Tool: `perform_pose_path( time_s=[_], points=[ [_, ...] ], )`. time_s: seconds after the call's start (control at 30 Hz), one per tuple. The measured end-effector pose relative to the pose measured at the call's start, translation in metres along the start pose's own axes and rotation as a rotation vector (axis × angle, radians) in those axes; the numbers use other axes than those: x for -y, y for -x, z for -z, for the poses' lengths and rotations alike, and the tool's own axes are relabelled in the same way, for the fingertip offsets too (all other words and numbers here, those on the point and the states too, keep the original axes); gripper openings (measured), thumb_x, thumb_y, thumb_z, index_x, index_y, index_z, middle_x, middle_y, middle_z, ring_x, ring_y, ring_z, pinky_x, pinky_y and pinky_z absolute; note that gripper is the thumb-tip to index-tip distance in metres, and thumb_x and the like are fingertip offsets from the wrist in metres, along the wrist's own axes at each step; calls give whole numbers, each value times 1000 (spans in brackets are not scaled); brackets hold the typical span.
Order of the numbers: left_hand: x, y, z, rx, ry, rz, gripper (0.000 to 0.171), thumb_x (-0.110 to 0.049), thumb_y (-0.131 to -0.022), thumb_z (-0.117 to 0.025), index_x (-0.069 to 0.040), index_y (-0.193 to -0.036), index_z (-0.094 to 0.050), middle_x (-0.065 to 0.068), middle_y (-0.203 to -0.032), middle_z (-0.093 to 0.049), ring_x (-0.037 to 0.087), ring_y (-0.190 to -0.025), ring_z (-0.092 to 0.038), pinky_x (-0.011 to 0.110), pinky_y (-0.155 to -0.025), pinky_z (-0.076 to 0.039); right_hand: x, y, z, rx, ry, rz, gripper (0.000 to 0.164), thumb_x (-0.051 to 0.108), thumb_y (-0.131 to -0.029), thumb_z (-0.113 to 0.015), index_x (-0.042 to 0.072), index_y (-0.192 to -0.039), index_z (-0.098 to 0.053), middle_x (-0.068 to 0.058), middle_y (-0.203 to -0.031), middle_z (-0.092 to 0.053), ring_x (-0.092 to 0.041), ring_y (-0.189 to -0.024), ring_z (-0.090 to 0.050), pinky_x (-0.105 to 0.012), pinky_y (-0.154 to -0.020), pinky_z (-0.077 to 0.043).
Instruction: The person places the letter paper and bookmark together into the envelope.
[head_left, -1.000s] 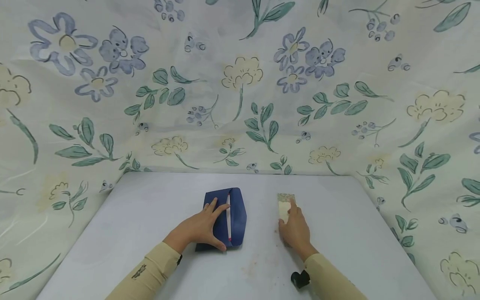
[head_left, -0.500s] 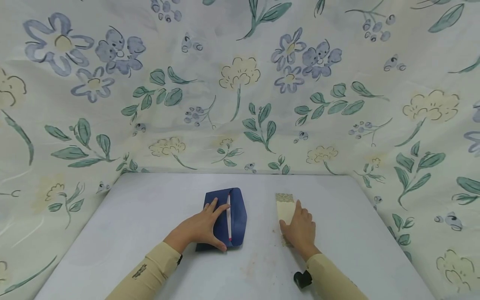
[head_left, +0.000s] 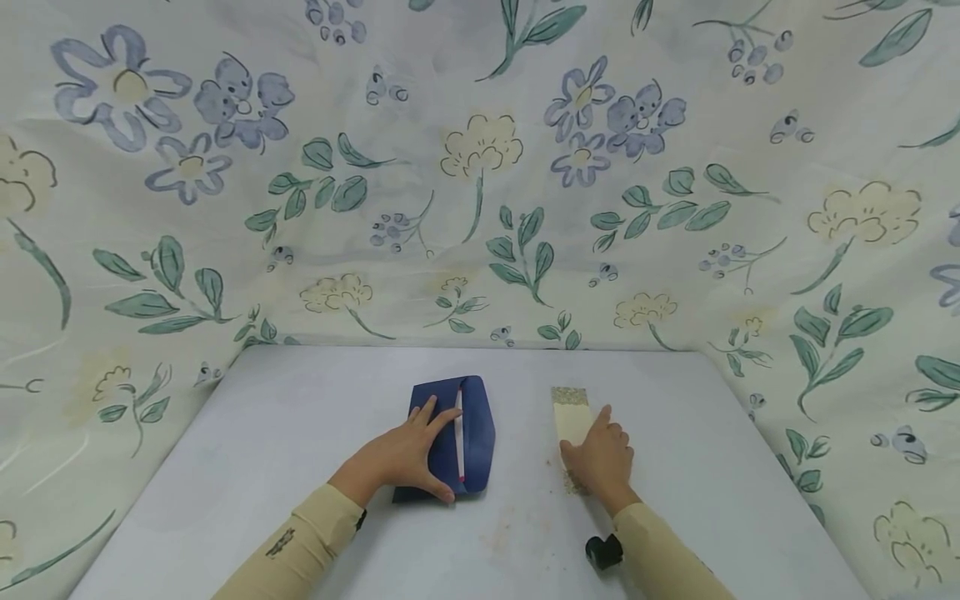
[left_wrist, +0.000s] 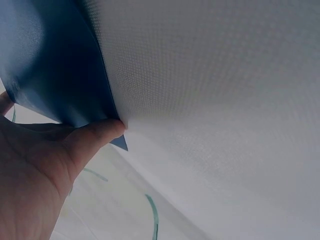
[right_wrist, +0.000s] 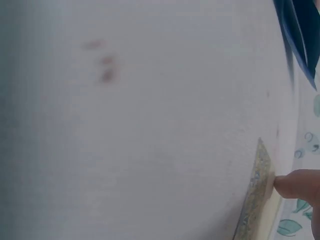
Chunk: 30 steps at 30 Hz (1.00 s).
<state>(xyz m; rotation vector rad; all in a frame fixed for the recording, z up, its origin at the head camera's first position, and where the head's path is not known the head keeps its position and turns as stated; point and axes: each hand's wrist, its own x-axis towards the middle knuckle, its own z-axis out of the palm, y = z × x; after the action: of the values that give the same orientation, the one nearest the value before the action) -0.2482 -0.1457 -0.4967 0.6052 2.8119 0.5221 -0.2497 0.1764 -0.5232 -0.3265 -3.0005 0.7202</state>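
My left hand (head_left: 401,454) rests with spread fingers on a dark blue envelope (head_left: 480,442), whose flap lies unfolded to the right. A thin white strip edged with red (head_left: 459,442) shows in the envelope's opening. In the left wrist view, my thumb lies at the edge of the blue envelope (left_wrist: 60,65). My right hand (head_left: 603,458) lies over the lower right of a narrow cream card (head_left: 572,421) with speckled gold bands at both ends. My right thumb touches this card (right_wrist: 257,195) in the right wrist view, while the index finger reaches past its right edge.
Both things lie on a white table (head_left: 510,533) with faint brownish smudges between the hands. A floral curtain (head_left: 480,208) rises behind the table and along its sides. A black wrist camera (head_left: 603,552) sits beside the right sleeve.
My right hand has shifted slightly right, its index finger moving off the card's upper part and uncovering more of it. The left hand and envelope have stayed put.
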Motion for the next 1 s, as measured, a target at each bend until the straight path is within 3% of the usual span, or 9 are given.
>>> perform_pose_path(
  time_s=[0.2, 0.6, 1.0],
  points=[
    [-1, 0, 0, 4, -3, -3, 128, -70, -55, -90, -26, -159, -30, 29, -165, -12, 58, -146, -22, 73, -103, -37, -1, -1, 3, 19, -34, -27, 104, 34, -85, -75, -20, -151, -16, -46, -135, -44, -59, -127, -44, -67, -103, -39],
    [-1, 0, 1, -4, -3, -4, 128, -69, -54, -91, -26, -159, -31, 30, -165, -14, 59, -145, -23, 73, -102, -38, 1, 2, -2, -11, 16, -5, 108, 41, -86, -75, -18, -153, -14, -45, -133, -44, -57, -125, -46, -66, -96, -44],
    [-2, 2, 2, -2, -1, -5, 128, -69, -55, -91, -25, -159, -30, 29, -165, -14, 58, -145, -22, 73, -102, -37, 2, -2, 2, 50, -51, -78, 110, 38, -84, -78, -21, -151, -14, -47, -136, -41, -60, -129, -41, -67, -103, -39]
  ],
)
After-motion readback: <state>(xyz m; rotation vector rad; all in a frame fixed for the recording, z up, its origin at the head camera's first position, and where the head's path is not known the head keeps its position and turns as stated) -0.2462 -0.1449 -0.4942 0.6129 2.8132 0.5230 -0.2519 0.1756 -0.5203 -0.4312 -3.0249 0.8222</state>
